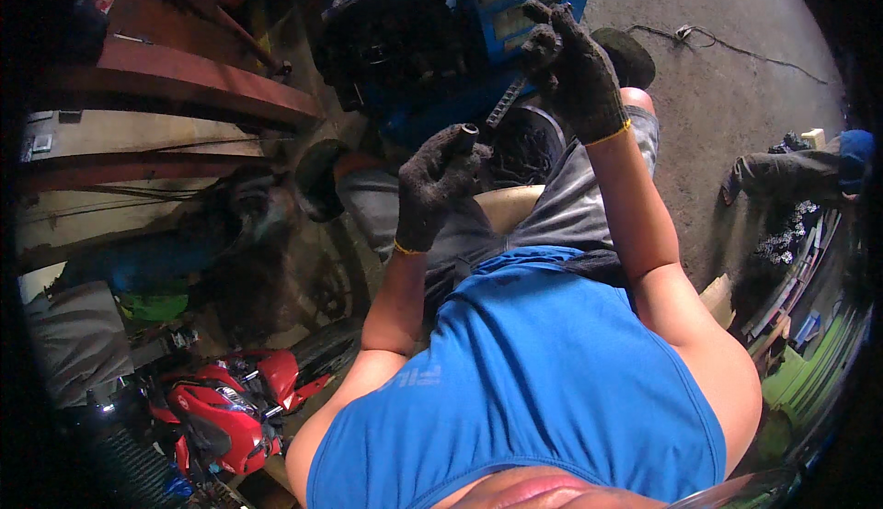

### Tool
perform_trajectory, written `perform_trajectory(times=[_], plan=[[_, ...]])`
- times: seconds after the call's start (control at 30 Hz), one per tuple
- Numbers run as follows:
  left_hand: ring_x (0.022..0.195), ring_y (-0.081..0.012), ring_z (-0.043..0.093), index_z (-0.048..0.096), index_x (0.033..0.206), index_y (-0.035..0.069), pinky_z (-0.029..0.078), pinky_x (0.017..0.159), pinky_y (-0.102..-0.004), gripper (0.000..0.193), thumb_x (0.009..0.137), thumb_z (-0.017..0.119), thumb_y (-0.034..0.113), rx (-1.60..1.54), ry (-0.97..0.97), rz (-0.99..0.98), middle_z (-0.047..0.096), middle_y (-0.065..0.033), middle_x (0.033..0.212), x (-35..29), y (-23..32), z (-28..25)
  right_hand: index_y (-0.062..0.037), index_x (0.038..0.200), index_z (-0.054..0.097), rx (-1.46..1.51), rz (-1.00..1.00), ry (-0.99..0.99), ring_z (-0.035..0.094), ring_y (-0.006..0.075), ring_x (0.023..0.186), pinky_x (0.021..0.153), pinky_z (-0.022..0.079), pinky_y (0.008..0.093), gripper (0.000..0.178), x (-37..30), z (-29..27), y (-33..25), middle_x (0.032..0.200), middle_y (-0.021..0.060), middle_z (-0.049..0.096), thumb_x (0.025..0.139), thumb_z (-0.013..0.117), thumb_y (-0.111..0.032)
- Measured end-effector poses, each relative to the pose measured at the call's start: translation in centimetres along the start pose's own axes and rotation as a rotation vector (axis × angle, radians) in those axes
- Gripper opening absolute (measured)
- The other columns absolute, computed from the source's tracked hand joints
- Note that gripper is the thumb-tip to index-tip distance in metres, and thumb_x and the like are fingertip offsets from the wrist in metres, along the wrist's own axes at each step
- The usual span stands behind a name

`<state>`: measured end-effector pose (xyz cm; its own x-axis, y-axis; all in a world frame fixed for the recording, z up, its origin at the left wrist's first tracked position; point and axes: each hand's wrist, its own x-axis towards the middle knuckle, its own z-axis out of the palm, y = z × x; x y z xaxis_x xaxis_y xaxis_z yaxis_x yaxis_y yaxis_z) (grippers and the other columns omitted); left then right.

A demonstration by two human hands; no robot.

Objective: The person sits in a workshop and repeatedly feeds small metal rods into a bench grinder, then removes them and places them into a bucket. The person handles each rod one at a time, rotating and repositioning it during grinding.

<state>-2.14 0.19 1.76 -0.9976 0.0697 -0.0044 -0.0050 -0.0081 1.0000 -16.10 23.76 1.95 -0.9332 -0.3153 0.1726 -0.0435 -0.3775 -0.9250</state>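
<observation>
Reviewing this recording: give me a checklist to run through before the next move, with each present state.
1. Dark fabric gloves with yellow cuff edges on both hands: ok.
2. Small dark cylinder held in the left hand: ok.
3. Right hand clear of the blue metal control box: cannot tell; they overlap in view.
4. Forearms covered: not ok, bare.
5. Round container of dark pieces between the legs: ok.

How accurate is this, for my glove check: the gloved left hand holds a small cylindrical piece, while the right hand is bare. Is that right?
No: the right hand isn't bare; the head view shows it in a dark glove too. The gloved left hand holds a small cylindrical piece.
</observation>
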Motion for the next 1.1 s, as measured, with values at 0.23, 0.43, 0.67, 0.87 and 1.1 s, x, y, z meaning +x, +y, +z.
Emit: perform_trajectory(times=[0.23, 0.43, 0.67, 0.87, 1.1], plan=[[0.099, -0.0162, 0.068, 0.061, 0.126, -0.004, 0.055, 0.087, -0.0291, 0.039, 0.090, 0.071, 0.007, 0.039, -0.018, 0.069, 0.072, -0.0117, 0.109, -0.3, 1.2, 0.4, -0.0055, 0.136, 0.050, 0.125, 0.093, 0.076, 0.065, 0.0162, 0.088, 0.063, 0.049, 0.0238, 0.043, 0.1, 2.4, -1.7, 0.097, 0.0046, 0.063, 0.098, 0.056, -0.024], [0.091, -0.0134, 0.069, 0.061, 0.127, -0.003, 0.055, 0.081, -0.0270, 0.040, 0.090, 0.071, 0.008, 0.012, -0.033, -0.006, 0.073, -0.0112, 0.105, -0.8, 1.8, 0.9, -0.0021, 0.131, 0.052, 0.253, 0.072, 0.078, 0.070, 0.0236, 0.100, 0.083, 0.057, 0.0319, 0.037, 0.7, 2.4, -0.8, 0.112, 0.0128, 0.069, 0.096, 0.060, -0.013], [0.088, -0.0108, 0.068, 0.061, 0.127, -0.002, 0.055, 0.075, -0.0251, 0.037, 0.093, 0.068, 0.011, 0.082, -0.046, -0.072, 0.074, -0.0098, 0.104, -1.1, 3.1, 1.3, -0.0072, 0.119, 0.062, 0.432, 0.090, 0.055, 0.070, 0.0196, 0.093, 0.075, 0.057, 0.0296, 0.037, 1.0, 4.5, -1.8, 0.105, 0.0092, 0.071, 0.097, 0.064, -0.036], [0.087, -0.0097, 0.068, 0.061, 0.127, -0.002, 0.054, 0.071, -0.0231, 0.037, 0.095, 0.067, 0.014, 0.048, -0.024, -0.099, 0.074, -0.0088, 0.104, -1.6, 2.9, 1.1, -0.0090, 0.117, 0.064, 0.227, 0.051, 0.041, 0.070, 0.0187, 0.092, 0.073, 0.056, 0.0279, 0.040, 0.9, 5.0, -2.2, 0.106, 0.0080, 0.071, 0.094, 0.066, -0.042], [0.086, -0.0096, 0.068, 0.062, 0.127, -0.001, 0.054, 0.069, -0.0231, 0.038, 0.095, 0.068, 0.017, -0.044, 0.012, -0.119, 0.074, -0.0091, 0.104, -1.8, 2.6, 1.3, -0.0100, 0.138, 0.051, -0.819, -0.670, -0.013, 0.067, 0.0232, 0.108, 0.093, 0.054, 0.0336, 0.053, 1.4, 2.9, 0.0, 0.119, 0.0092, 0.068, 0.090, 0.072, -0.017]])
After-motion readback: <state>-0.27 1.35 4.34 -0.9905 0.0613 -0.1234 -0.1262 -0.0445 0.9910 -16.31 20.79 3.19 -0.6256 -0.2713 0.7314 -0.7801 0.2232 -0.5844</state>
